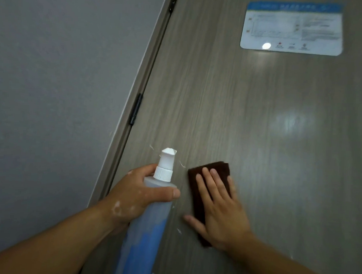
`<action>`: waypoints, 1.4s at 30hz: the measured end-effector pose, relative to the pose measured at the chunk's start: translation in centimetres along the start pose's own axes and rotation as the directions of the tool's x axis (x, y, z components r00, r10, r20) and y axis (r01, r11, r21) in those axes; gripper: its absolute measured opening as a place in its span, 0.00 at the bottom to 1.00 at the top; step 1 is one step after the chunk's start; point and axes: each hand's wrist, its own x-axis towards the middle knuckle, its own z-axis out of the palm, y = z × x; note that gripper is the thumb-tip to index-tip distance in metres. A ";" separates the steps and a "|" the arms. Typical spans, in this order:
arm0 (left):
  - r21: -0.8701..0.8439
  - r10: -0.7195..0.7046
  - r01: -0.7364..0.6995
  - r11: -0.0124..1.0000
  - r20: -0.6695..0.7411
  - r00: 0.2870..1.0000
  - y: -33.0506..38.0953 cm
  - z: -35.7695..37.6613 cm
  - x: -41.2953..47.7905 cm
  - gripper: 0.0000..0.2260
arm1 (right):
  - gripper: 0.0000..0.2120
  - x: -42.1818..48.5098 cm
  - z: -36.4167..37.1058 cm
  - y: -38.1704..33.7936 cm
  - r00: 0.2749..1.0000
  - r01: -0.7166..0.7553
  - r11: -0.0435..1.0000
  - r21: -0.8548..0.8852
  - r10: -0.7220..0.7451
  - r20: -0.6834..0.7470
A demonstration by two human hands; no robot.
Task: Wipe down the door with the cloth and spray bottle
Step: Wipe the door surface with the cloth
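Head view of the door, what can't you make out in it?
- Sign: print too blurred to read in the head view.
- Cloth: mostly hidden under the right hand pressing it.
- Bottle: base cut off by the bottom edge; the left hand covers part of it.
- Door: right and lower parts run past the frame.

Door (238, 118): grey-brown with fine lengthwise wood-grain streaks and pale glossy reflections. Cloth (220, 167): plain dark brown. Spray bottle (153, 207): cloudy translucent body, white ribbed collar and nozzle, blue in its lower part. Sign (290, 28): white with a blue top band and small red marks. Wall (54, 91): plain grey. Hinge (136, 111): black.
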 end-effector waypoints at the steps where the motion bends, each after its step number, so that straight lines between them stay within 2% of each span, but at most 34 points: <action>1: 0.023 0.001 -0.001 1.000 0.019 1.000 0.0 0.0 -0.1 0.25 | 0.47 0.4 -0.2 0.6 1.000 0.019 1.000 -0.014 -0.019 0.009; 3: 0.046 0.012 -0.015 0.999 0.049 0.999 0.1 -0.3 -0.2 0.25 | 0.48 3.3 -1.4 2.2 1.000 -0.023 1.000 -0.013 0.023 0.011; 7: 0.013 0.015 -0.016 1.000 0.060 0.998 0.1 -0.7 0.3 0.26 | 0.50 12.3 -4.2 4.7 0.964 -0.263 0.965 0.023 0.264 -0.038; 10: 0.002 0.013 -0.013 1.000 0.056 0.998 -0.4 -1.1 0.2 0.26 | 0.49 15.4 -4.8 4.4 0.939 -0.337 0.940 0.044 0.340 -0.057; 13: -0.005 0.010 -0.010 1.000 0.041 0.999 -0.8 -1.4 -0.1 0.31 | 0.50 12.5 -4.0 2.2 0.951 -0.305 0.950 0.070 0.307 -0.035; 16: -0.048 -0.029 0.029 0.998 0.010 1.000 -0.9 -1.1 -0.1 0.35 | 0.48 5.7 -2.2 -0.4 0.993 -0.107 0.992 0.069 0.103 0.056; 18: -0.089 -0.017 0.019 0.996 0.025 1.000 -0.7 -0.5 0.0 0.36 | 0.47 2.7 -1.3 1.0 0.998 -0.001 1.000 0.016 0.000 0.057; 19: -0.101 0.001 0.004 0.995 0.042 0.999 -0.4 -0.3 0.2 0.36 | 0.46 2.4 -1.4 2.9 0.999 -0.025 1.000 0.003 0.025 0.025; 21: -0.115 0.007 -0.001 0.993 0.052 0.999 -0.1 -0.1 0.5 0.36 | 0.47 3.3 -2.8 7.7 0.984 -0.172 0.985 -0.010 0.171 -0.044; 23: -0.113 0.013 -0.007 0.994 0.051 0.999 0.0 -0.4 0.6 0.36 | 0.50 4.9 -4.8 12.5 0.932 -0.350 0.937 0.017 0.350 -0.094; 25: -0.120 0.001 0.005 0.993 0.050 0.999 0.0 -0.6 1.1 0.33 | 0.52 6.1 -6.4 16.2 0.881 -0.456 0.889 0.038 0.457 -0.121; 28: -0.147 -0.023 0.026 0.989 0.023 0.999 -0.3 -1.4 2.1 0.30 | 0.52 7.1 -6.5 17.5 0.851 -0.493 0.869 0.029 0.489 -0.192; 33: -0.202 -0.113 0.108 0.973 -0.011 0.994 -0.7 -1.8 2.0 0.30 | 0.52 7.2 -5.9 17.2 0.854 -0.481 0.875 0.058 0.483 -0.192; 42: -0.147 -0.083 0.084 0.985 0.014 0.996 -0.5 -0.7 1.6 0.28 | 0.53 7.2 -6.1 16.9 0.860 -0.477 0.878 0.047 0.477 -0.182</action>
